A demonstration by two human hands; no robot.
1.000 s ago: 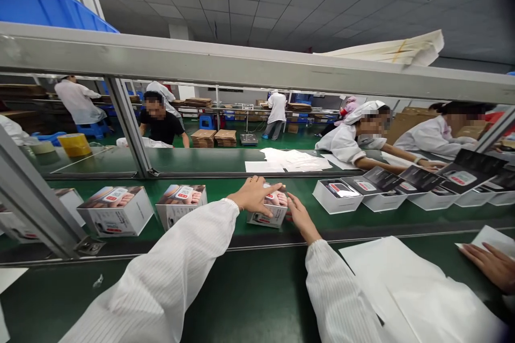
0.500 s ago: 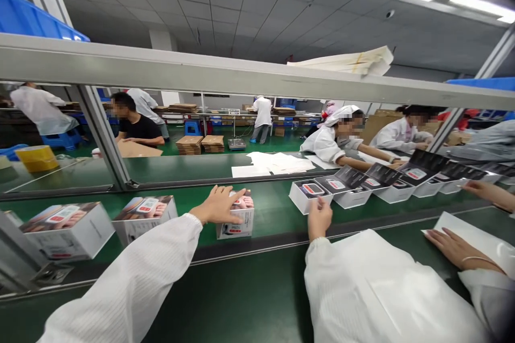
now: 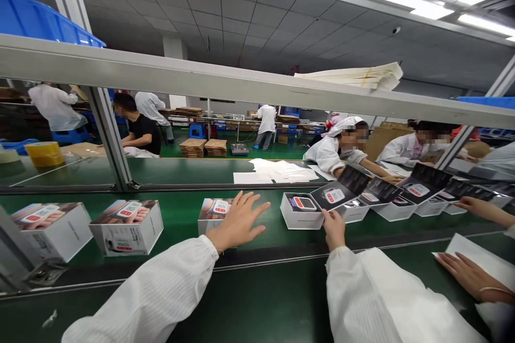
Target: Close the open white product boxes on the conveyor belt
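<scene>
My left hand (image 3: 239,222), fingers spread, hovers at the right front of a closed white box (image 3: 207,209) with a monitor picture on its top, hiding part of it. My right hand (image 3: 335,229) has its fingers closed at the right front corner of an open white box (image 3: 300,220). Inside that box lies a dark-framed device with a white and red label. Its dark printed lid (image 3: 336,193) stands tilted open to the right, just above my right fingertips. Whether they pinch the lid or the box wall is hard to see.
Two closed boxes (image 3: 126,230) stand at left on the green belt (image 3: 177,246). Several open boxes (image 3: 396,209) line up at right. A co-worker's hands (image 3: 466,276) are at far right, one on a white sheet. White papers (image 3: 281,169) lie beyond; a shelf beam (image 3: 249,80) crosses above.
The closed boxes have shifted left along the belt. My left hand has come off the box top to its right. My right hand has moved to the open box's right corner; its lid appears higher.
</scene>
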